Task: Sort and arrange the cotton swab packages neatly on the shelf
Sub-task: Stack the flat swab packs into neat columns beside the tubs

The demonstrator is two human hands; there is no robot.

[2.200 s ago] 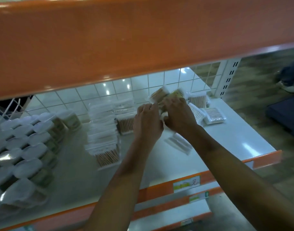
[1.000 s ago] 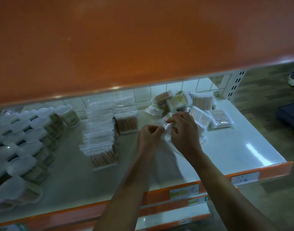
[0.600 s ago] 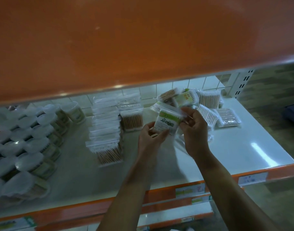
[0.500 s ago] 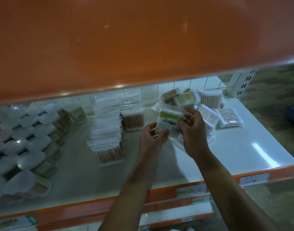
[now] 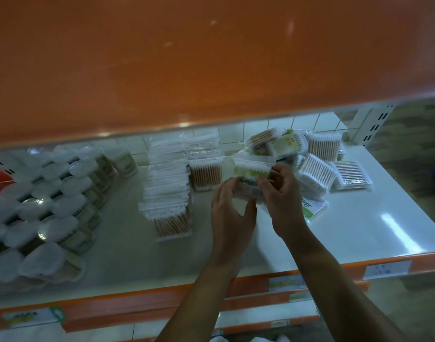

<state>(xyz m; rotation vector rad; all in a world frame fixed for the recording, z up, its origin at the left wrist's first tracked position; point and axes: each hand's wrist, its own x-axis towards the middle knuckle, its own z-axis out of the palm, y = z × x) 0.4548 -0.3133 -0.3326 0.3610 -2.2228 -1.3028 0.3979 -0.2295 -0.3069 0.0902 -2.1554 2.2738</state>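
"While both hands work at mid-shelf, what is the finger state?"

"Right fingers [image 5: 264,180] curl over the front of a green-label packet [image 5: 252,169] and pinch it. Left fingers [image 5: 227,187] curve round its lower left corner, thumb spread beneath. The right hand [image 5: 283,196] and left hand [image 5: 231,218] carry it, apparently lifted off the shelf [image 5: 359,230], just in front of the heap [image 5: 315,169]."

"Which step is this?"

"Judged: sorting. One packet is out of the heap and not yet placed. The row [image 5: 167,193] of clear bags stands to the left, and the tubs [image 5: 51,193] are further left. A flat packet [image 5: 312,208] lies beside the right wrist."

"What does the next move call for?"

"Probably a bare spot right of the row. Set the packet upright, label forward, then release. The bag looks soft, so support its base or it may tip. The flat packet could follow to form a matching row."
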